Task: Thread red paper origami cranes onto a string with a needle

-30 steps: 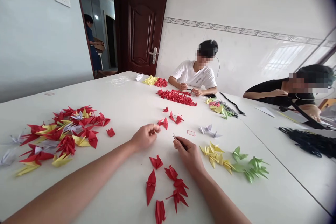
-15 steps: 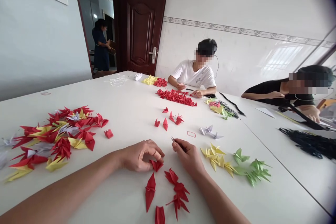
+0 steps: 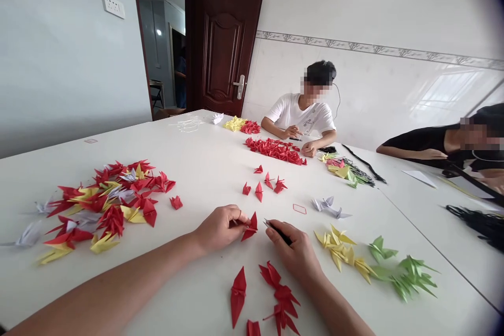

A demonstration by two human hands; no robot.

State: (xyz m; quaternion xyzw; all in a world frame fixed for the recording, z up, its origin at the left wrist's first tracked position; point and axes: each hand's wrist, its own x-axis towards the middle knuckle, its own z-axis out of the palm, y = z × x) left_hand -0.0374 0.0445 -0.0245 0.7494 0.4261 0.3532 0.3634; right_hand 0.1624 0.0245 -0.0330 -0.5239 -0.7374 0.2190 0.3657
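Observation:
Between the pinched thumb and fingers of my left hand (image 3: 224, 228) is a red paper crane (image 3: 250, 227), raised slightly off the table. My right hand (image 3: 295, 249) is closed around black tweezers (image 3: 280, 232), whose metal tips point at the crane from a short gap away. Below my hands lie a flattened red folded piece (image 3: 238, 294) and a cluster of red cranes (image 3: 281, 296). Several small red cranes (image 3: 259, 191) stand beyond my hands. To the right of my right hand are yellow cranes (image 3: 342, 252) and green cranes (image 3: 413, 275).
A mixed pile of red, yellow and white cranes (image 3: 112, 220) spreads at left on the white table (image 3: 177, 294). White cranes (image 3: 331, 207) lie at right. Two people sit across, near a red crane heap (image 3: 273, 150) and black cords (image 3: 476, 223). A brown door (image 3: 224, 42) stands open behind.
My left hand has lifted the red crane from the table and turned it toward the tweezers. The view has shifted slightly left. The person in the doorway has moved further back.

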